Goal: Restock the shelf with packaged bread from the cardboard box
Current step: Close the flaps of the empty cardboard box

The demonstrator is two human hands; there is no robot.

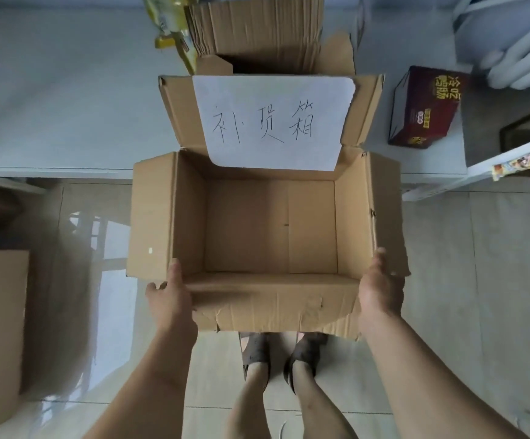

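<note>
Cardboard fills the near field: one open cardboard box (270, 229) is held above the tiled floor, with two sandalled feet (284, 353) visible below its near flap. The left hand (170, 296) is clamped on the near-left corner, thumb over the rim and fingers curled beneath; the right hand (380, 286) is pressed flat against the near-right side flap, fingers extended, though the fingertips cannot be seen. No packaged bread is seen inside; the bare bottom is fully exposed, so the unloading is judged finished and the box is probably being carried off or set aside. The next move would call for an even lift on both sides, since the near flap is torn and creased. One paper label (273, 122) with handwritten characters is fixed to the far flap. Beyond it, one second brown carton (257, 30) is seen, one yellow packet (170, 23) beside it, and one dark red printed box (423, 107) to the right, near a white shelf edge (479, 172).
</note>
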